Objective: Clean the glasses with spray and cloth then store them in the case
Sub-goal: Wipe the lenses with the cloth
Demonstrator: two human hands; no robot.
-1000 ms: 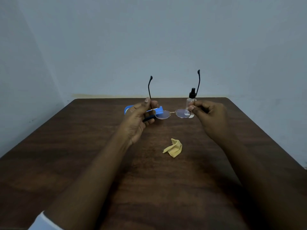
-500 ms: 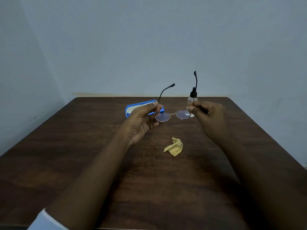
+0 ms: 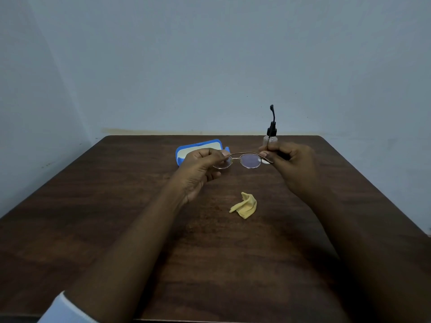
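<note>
- Two hands share the glasses (image 3: 249, 160), held above the worktop (image 3: 116, 229) toward its 12 o'clock edge. My left hand (image 3: 200, 166) pinches the frame at one lens, and my right hand (image 3: 291, 162) pinches the hinge end by the other.
- The folded temple (image 3: 245, 152) lies across behind the lenses. The upright temple (image 3: 272, 115) points to 12 o'clock above my right hand.
- The case (image 3: 186, 149) lies open at 11 o'clock, just behind my left hand. The spray bottle (image 3: 268, 139) stands at 1 o'clock, close behind my right hand. The cloth (image 3: 245, 205) lies crumpled at 6 o'clock from the glasses, apart from both hands.
- My left fingertips sit right at a lens, so I judge they could smear it and spoil the cleaning.
- Swinging the upright temple down so near the bottle could knock the bottle over.
- The wire frame looks thin. Two pinches pulling against each other could twist it, or it could slip and drop.
- I can read no brand, label or writing on the bottle, case or cloth.
</note>
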